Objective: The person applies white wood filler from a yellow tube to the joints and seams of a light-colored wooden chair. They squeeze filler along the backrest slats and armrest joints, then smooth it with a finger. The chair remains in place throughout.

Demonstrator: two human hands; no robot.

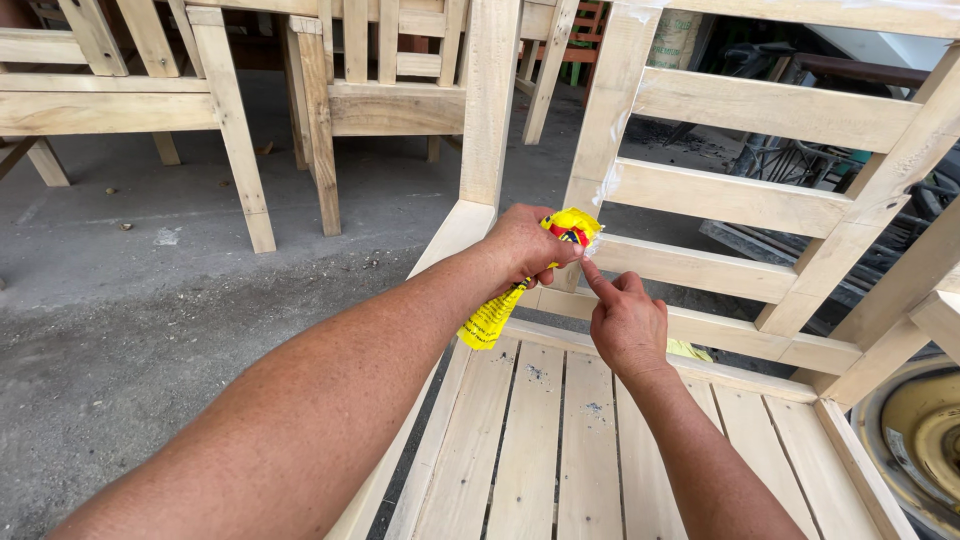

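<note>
A grey concrete floor (150,300) is seen across the left half of the view, with bare wooden furniture set on it. Two unfinished pale wooden chairs (230,100) are counted in the background, well apart from the hands, and one larger pale wooden slatted bench (560,440) is seen in the foreground. Four horizontal rails (730,195) can be counted in the bench's back panel, and white smears are visible along its upright post (610,150). At the lower right edge, part of a round yellowish metal object (925,440) is seen.

One yellow plastic pouch with red and black print (530,285) is held above the rear of the seat slats, just in front of the post. It is crumpled and twisted into a long, narrow shape, its bunched upper end pressed close to the post. The left hand (525,245) is clamped around the pouch's upper part, with the fingers wrapped tightly. The right hand (628,325) is loosely curled and holds nothing; its index finger (597,275) is extended and laid against the joint just beside the pouch's tip.
</note>
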